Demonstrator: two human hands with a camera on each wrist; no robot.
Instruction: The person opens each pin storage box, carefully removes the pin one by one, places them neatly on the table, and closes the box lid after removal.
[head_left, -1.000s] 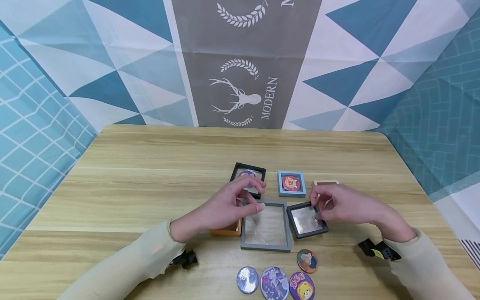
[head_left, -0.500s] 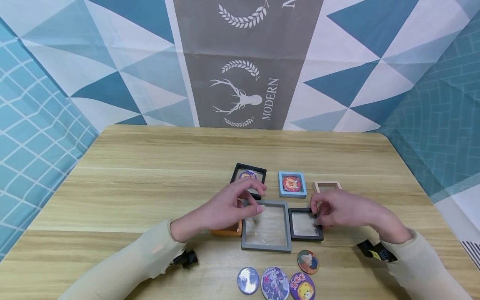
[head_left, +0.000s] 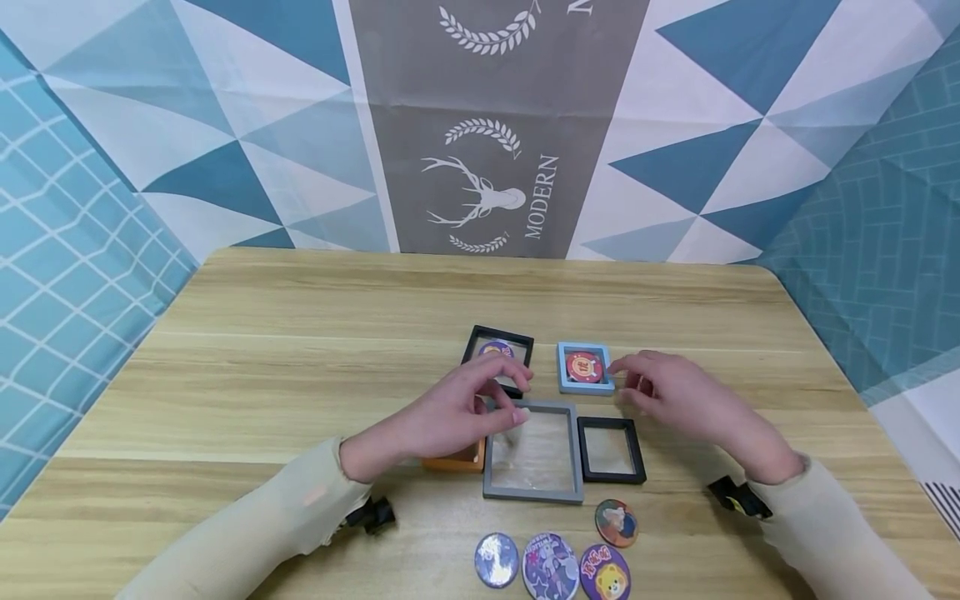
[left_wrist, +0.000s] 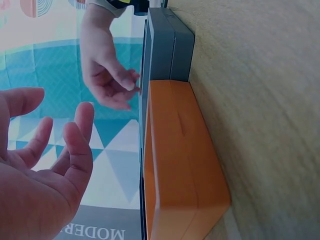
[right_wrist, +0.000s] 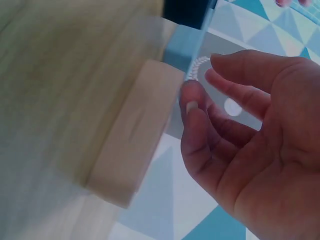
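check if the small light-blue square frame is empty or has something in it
Not empty: in the head view, the light-blue square frame has a round red badge with pale markings showing inside its border.

Six frames (head_left: 532, 497), four loose badges (head_left: 551, 567), two framed badges (head_left: 584, 367)

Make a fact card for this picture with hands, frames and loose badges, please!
Left hand: relaxed, holding nothing, near the gray frame
Right hand: relaxed, holding nothing, beside the beige frame
Blue frame: has a red badge inside
Back black frame: has a purple badge inside
Other frames: orange frame, front black frame
Loose badges: four on the table, including a yellow bear badge
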